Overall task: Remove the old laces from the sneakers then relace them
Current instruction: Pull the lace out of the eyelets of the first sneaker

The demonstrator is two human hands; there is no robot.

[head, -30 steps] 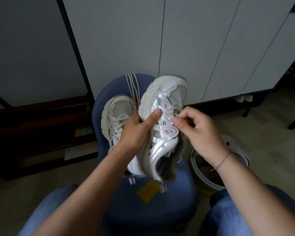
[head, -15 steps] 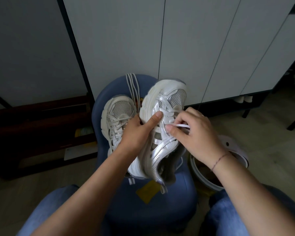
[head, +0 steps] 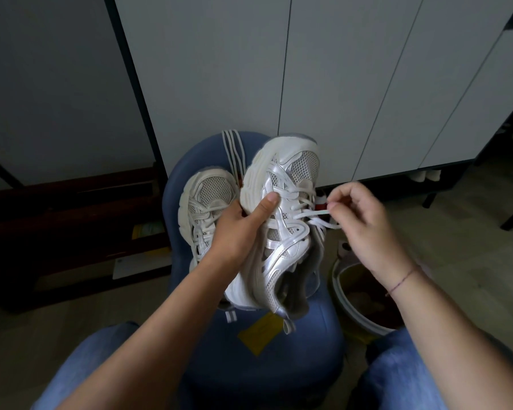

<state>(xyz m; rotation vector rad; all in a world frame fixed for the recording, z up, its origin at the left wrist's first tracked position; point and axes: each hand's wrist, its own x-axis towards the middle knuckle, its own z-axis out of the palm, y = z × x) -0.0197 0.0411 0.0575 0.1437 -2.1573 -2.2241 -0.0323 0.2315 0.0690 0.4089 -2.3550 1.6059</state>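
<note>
A white and silver sneaker (head: pixel 282 232) is held up over a blue chair (head: pixel 264 359), toe pointing away. My left hand (head: pixel 240 229) grips its left side, thumb across the lacing. My right hand (head: pixel 359 223) pinches a white lace (head: pixel 311 215) and holds it out to the right of the eyelets. The second sneaker (head: pixel 203 202) lies on the chair seat to the left, still laced. A bundle of loose white laces (head: pixel 234 152) rests on the chair behind both shoes.
White cabinet doors (head: pixel 323 84) stand close behind the chair. A round white-rimmed bin (head: pixel 353 309) sits on the floor at the right, under my right wrist. A dark low shelf (head: pixel 71 226) runs along the left. My knees in blue jeans frame the chair.
My right hand has moved from the eyelets out to the right, drawing a length of lace out of the shoe. My left hand keeps its grip on the sneaker.
</note>
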